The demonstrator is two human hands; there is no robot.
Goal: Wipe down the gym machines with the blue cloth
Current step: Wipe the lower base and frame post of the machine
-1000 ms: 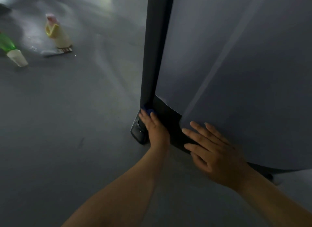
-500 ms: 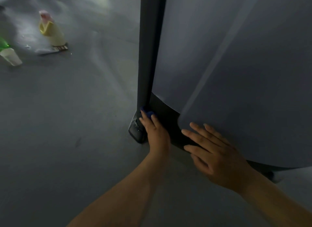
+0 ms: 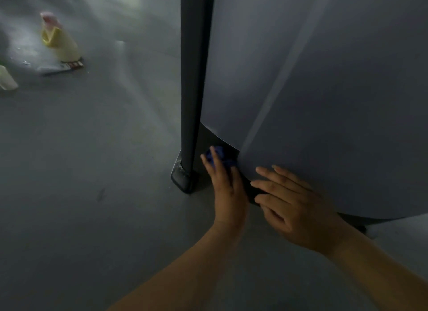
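Observation:
A gym machine fills the right of the head view: a large grey panel beside a dark upright post that ends in a black foot on the floor. My left hand presses a bunched blue cloth against the dark base strip under the panel, just right of the post. Most of the cloth is hidden under my fingers. My right hand lies flat with fingers spread on the lower edge of the grey panel, holding nothing.
A yellow spray bottle with a pink top stands on the grey floor at the far left, on a flat packet. A pale cup-shaped object sits at the left edge.
My left hand has slid the blue cloth a little to the right, from the post's foot onto the base strip under the panel. More cloth shows. My right hand has stayed on the panel.

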